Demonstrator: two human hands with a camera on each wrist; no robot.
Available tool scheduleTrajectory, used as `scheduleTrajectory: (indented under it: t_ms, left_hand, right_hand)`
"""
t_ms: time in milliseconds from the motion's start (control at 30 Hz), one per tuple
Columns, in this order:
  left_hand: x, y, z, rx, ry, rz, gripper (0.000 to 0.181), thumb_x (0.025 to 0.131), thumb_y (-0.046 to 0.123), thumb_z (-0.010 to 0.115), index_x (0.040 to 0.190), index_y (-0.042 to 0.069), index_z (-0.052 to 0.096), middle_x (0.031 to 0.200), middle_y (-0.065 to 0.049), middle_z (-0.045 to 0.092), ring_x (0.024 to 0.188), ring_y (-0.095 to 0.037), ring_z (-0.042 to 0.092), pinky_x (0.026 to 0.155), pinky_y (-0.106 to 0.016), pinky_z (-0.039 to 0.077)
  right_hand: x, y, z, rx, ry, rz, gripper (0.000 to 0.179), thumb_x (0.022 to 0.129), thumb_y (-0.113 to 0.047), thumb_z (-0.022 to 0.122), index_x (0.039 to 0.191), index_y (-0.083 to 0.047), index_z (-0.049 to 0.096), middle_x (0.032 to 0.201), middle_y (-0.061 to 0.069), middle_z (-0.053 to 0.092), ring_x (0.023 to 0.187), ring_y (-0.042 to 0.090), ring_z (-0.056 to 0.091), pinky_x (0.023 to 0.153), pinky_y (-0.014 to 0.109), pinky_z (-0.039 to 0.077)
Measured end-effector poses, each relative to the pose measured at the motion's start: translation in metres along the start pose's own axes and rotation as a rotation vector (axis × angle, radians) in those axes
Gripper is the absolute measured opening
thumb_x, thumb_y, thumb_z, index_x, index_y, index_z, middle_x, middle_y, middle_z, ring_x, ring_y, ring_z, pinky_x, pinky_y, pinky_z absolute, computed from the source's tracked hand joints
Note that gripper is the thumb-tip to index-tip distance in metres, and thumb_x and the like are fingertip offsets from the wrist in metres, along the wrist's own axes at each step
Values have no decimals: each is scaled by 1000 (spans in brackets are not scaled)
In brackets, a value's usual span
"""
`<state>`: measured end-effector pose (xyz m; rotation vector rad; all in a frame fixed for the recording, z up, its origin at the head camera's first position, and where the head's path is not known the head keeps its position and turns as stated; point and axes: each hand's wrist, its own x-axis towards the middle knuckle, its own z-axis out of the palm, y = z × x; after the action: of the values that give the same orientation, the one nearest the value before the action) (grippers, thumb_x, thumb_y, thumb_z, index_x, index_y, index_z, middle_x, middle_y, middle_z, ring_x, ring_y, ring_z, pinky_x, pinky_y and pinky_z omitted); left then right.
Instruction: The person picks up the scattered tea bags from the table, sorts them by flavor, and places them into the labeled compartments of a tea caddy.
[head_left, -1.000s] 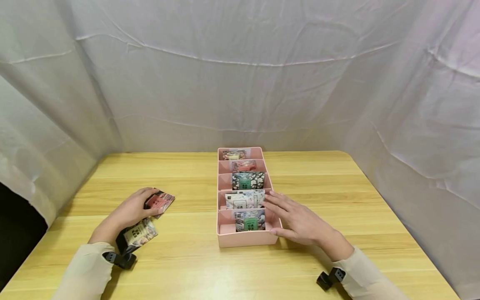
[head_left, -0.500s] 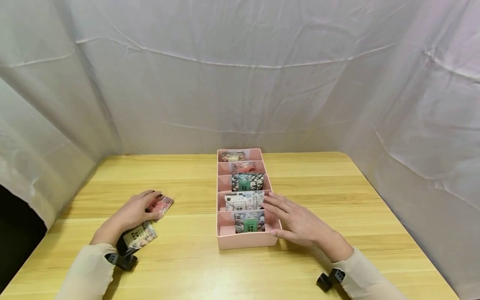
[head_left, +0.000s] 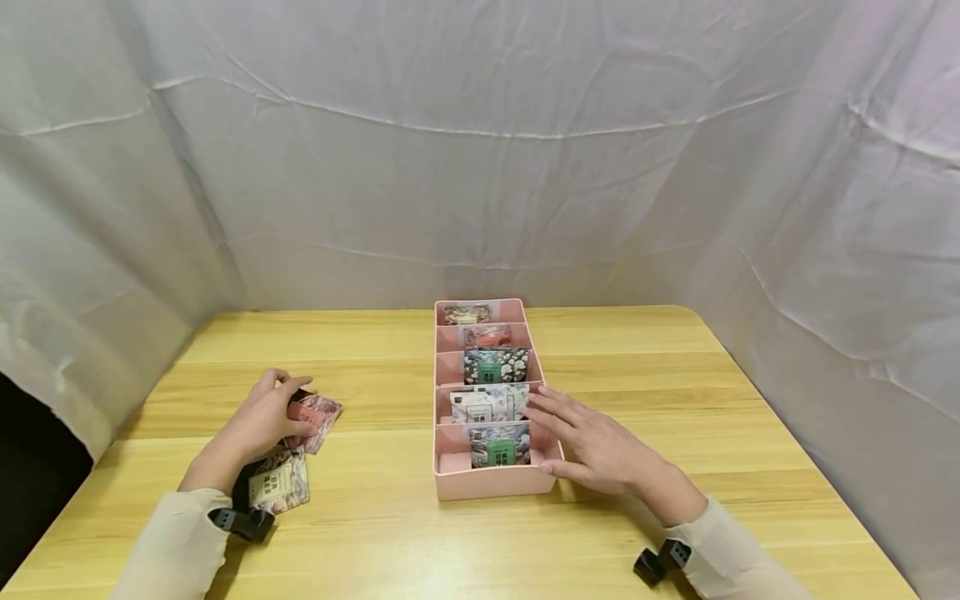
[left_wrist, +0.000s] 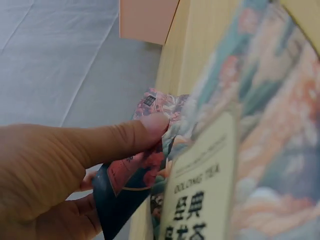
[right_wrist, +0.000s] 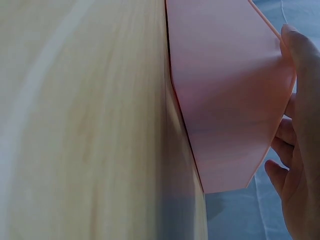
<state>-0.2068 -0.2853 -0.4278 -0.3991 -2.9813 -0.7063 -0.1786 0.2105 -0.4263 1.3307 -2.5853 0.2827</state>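
My left hand (head_left: pixel 249 429) pinches a tea sachet with a red label (head_left: pixel 313 421) between thumb and fingers, at the left of the table. In the left wrist view the thumb (left_wrist: pixel 145 127) lies on the sachet's printed face. An oolong tea sachet with a cream label (head_left: pixel 279 485) lies close below that hand, partly covered by it. Over the right rim of a pink divided box (head_left: pixel 495 483) rests my right hand (head_left: pixel 600 442), its fingers fairly straight; in the right wrist view its thumb touches the rim.
Each compartment of the box holds tea sachets: green-label (head_left: pixel 500 446) at the front, white (head_left: pixel 480 406), dark floral (head_left: pixel 495 367), red-label (head_left: pixel 487 336), cream-label (head_left: pixel 467 314) at the back. Grey cloth (head_left: pixel 480 167) hangs behind the wooden table (head_left: pixel 637 358).
My left hand has drawn the red-label sachet slightly left and turned it, with its fingers more bent. The cream-label sachet has shifted and turned a little. My right hand stays in place.
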Motion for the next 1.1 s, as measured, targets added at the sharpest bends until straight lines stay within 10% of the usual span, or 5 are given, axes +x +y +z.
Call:
scheduleTrajectory:
  t_ms: [600, 1100]
  left_hand:
    - [0, 7, -16, 113, 96, 148, 29, 83, 20, 79, 101, 1, 66, 103, -18, 65, 101, -44, 56, 90, -59, 44]
    - [-2, 20, -24, 52, 131, 89, 12, 93, 14, 67, 99, 9, 57, 72, 3, 57, 60, -17, 48, 54, -34, 38]
  right_hand:
    - [0, 1, 2, -11, 27, -21, 68, 98, -53, 50, 149, -9, 41, 156, 11, 32, 144, 30, 27, 111, 49, 33]
    - [-1, 0, 2, 2, 2, 12, 68, 97, -52, 53, 149, -12, 40, 157, 9, 32, 145, 27, 24, 113, 48, 30]
